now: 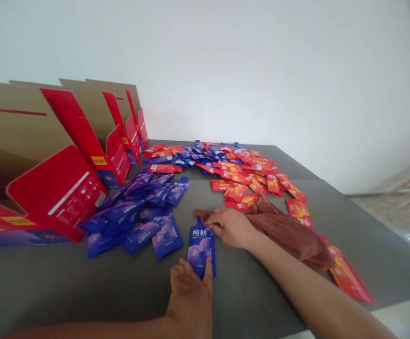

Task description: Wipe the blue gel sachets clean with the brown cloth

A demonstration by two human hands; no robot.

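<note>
On the grey counter point(247, 301), toward its near edge, the left hand point(191, 289) touches a flat blue-purple plastic pouch point(200, 249); whether that grip pinches, I can't tell. Beyond, the right hand point(232, 228) pinches a brown cloth point(293, 230) at the pouch's top.

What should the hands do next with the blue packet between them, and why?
Maybe the right hand should wipe the brown cloth gently down the blue packet: it pinches the cloth by the packet's top end, while the left hand is on the bottom end and could steady it.
</note>
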